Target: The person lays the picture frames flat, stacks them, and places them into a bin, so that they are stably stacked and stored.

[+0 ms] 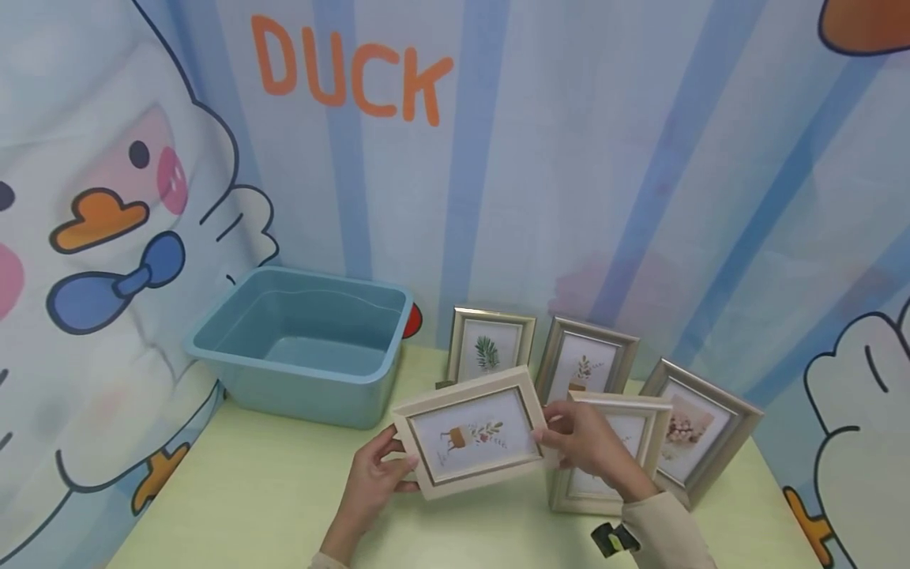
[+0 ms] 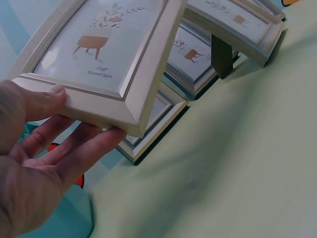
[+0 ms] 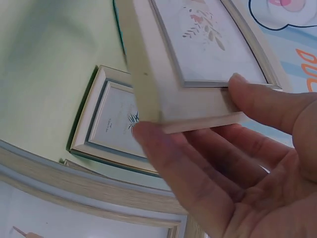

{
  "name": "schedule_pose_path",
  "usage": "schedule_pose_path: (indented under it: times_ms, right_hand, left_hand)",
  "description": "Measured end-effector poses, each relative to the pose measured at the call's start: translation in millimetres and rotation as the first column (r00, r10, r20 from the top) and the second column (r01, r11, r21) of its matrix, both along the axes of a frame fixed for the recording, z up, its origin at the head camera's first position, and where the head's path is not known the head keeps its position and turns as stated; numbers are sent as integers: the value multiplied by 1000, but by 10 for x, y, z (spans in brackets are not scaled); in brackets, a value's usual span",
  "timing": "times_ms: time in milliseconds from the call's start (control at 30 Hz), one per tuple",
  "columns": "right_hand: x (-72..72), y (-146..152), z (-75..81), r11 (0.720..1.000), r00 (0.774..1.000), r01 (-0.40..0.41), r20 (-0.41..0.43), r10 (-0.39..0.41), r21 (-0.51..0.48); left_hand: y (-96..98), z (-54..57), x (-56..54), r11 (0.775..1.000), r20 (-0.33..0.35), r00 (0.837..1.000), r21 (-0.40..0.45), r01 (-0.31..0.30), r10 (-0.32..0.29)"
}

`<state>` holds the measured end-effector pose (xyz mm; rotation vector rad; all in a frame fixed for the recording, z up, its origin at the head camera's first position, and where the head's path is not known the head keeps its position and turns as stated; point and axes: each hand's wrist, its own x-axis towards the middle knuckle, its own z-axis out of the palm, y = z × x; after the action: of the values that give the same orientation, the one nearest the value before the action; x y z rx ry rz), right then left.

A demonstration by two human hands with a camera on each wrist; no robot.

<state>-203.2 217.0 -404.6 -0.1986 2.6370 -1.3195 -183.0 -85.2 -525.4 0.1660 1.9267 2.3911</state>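
Behind the held frame (image 1: 469,433) — a green-leaf frame (image 1: 490,346), partly hidden.

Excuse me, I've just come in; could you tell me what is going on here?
A person is holding a cream picture frame up off the table, with the left hand gripping one end and the right hand the other. Its plant picture lies sideways. Four other frames stand on the table, behind the held one and over to the person's right. A blue tub sits at the back on the person's left.
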Motion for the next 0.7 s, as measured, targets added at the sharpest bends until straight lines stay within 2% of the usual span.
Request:
schedule_pose_path:
  times_ms: [133,300,567,700]
  right_hand:
    - [9,-19,-14,999,999,-31,23,31,-15]
    - [4,-33,-50,1000,999,-19,50,20,-22]
    - [52,9,-163,998,996,-20,88,26,-63]
    - [79,37,-219,995,995,-29,94,38,-99]
  left_hand:
    - [-49,52,3,997,-9,1000,-80,15,-16]
    - [-56,125,34,983,-47,999,-182,7,-16]
    - [-52,184,82,974,-48,999,-228,-14,3]
    - [-51,207,83,970,-74,997,-240,-34,17]
